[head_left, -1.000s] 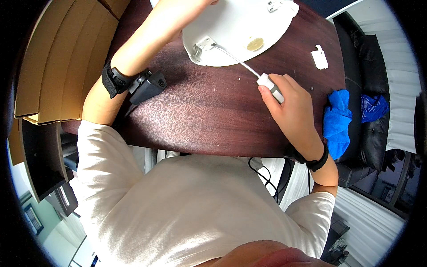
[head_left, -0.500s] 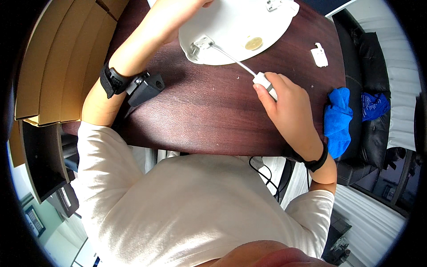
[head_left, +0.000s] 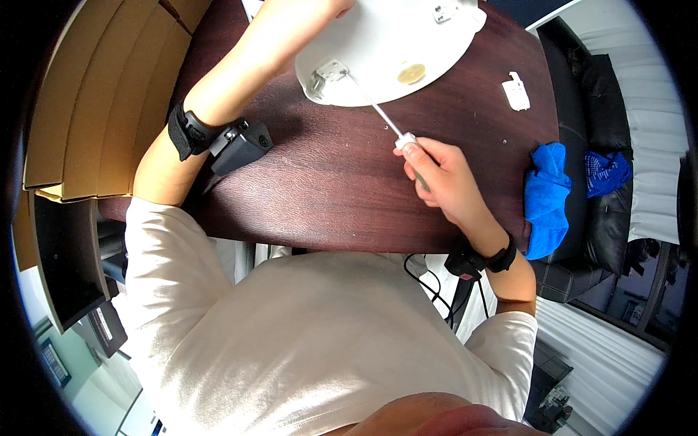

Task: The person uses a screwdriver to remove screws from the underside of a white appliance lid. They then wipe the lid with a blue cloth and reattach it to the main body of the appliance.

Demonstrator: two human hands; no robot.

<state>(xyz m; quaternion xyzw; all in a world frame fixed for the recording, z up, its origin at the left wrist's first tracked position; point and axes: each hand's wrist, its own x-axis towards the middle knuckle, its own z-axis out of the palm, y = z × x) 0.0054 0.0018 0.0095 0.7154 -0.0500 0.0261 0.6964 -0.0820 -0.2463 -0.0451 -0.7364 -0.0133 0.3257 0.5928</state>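
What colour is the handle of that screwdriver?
The screwdriver handle is white and grey, seen best in the head view.

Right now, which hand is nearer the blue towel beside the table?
Right. The right hand, gripping the screwdriver, is left of the blue towel. The left hand, partly cut off up top, is farther left, by the white rounded panel.

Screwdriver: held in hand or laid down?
The screwdriver is in hand: the right hand wraps its handle, the shaft reaching toward the bracket on the white rounded panel. Whether the tip is seated, cannot tell.
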